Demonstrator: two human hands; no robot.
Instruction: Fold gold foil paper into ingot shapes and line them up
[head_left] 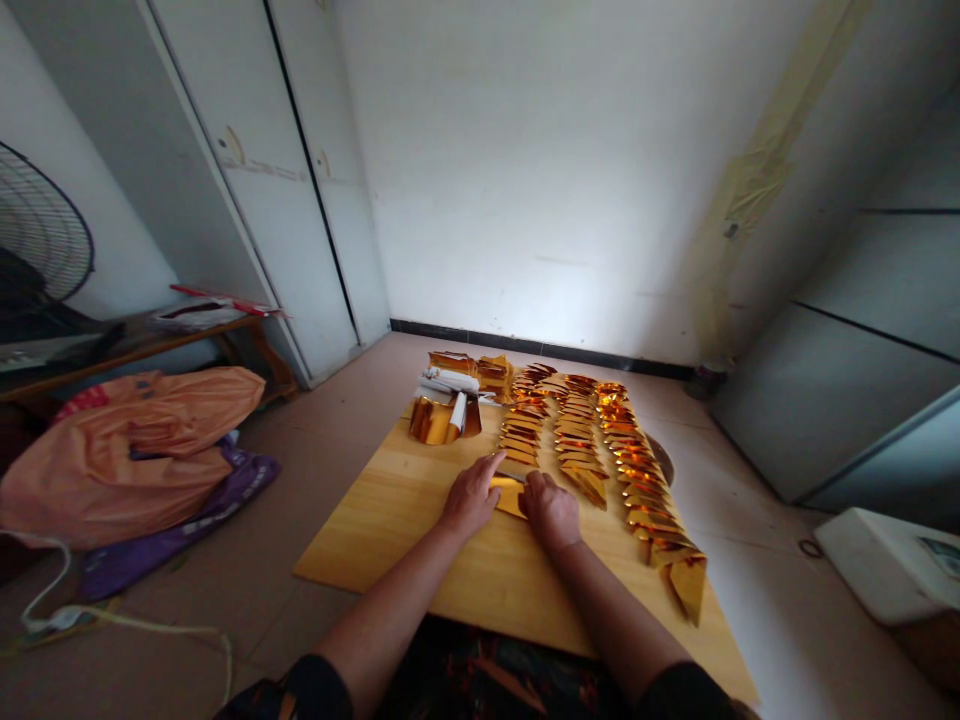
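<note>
A small piece of gold foil paper [510, 497] lies between my hands, low over the wooden board. My left hand [472, 493] has its left end between thumb and fingers. At the opposite end, the curled fingers of my right hand [553, 510] grip the paper, and part of it is hidden under them. Just beyond my hands stand rows of folded gold foil pieces [519, 440], closely overlapped. A longer row of folded foil [645, 480] runs down the board's right side.
The wooden board [375, 530] sits in front of me. Curved gold foil sheets [433, 420] and a white bundle [448, 380] are at its far left. An orange bag [150, 450] lies left on the floor, a white box [892, 565] right. A fan [41, 225] stands at left.
</note>
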